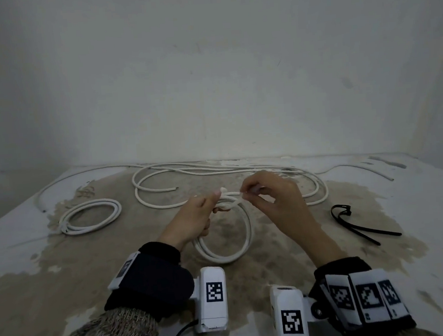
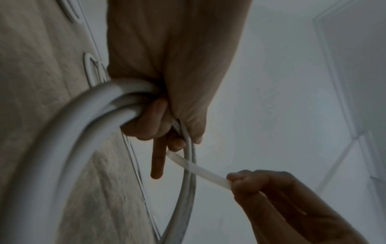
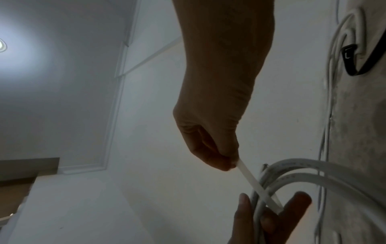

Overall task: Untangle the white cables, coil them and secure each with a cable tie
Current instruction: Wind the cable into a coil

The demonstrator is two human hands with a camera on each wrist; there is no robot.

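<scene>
A coil of white cable (image 1: 229, 249) hangs over the table's middle, its top bundle gripped by my left hand (image 1: 195, 217). The grip shows close in the left wrist view, where the left hand (image 2: 163, 122) curls round the white cable (image 2: 62, 132). A white cable tie (image 2: 200, 170) wraps that bundle. My right hand (image 1: 267, 193) pinches the tie's free end and holds it taut to the right. From the right wrist, the right hand (image 3: 217, 158) pinches the cable tie (image 3: 254, 183) beside the cable coil (image 3: 313, 171).
A second coil of white cable (image 1: 91, 216) lies at the left. Loose white cable (image 1: 215, 173) loops along the back of the table by the wall. Black cable ties (image 1: 357, 223) lie at the right. The tabletop (image 1: 275, 256) is worn and patchy.
</scene>
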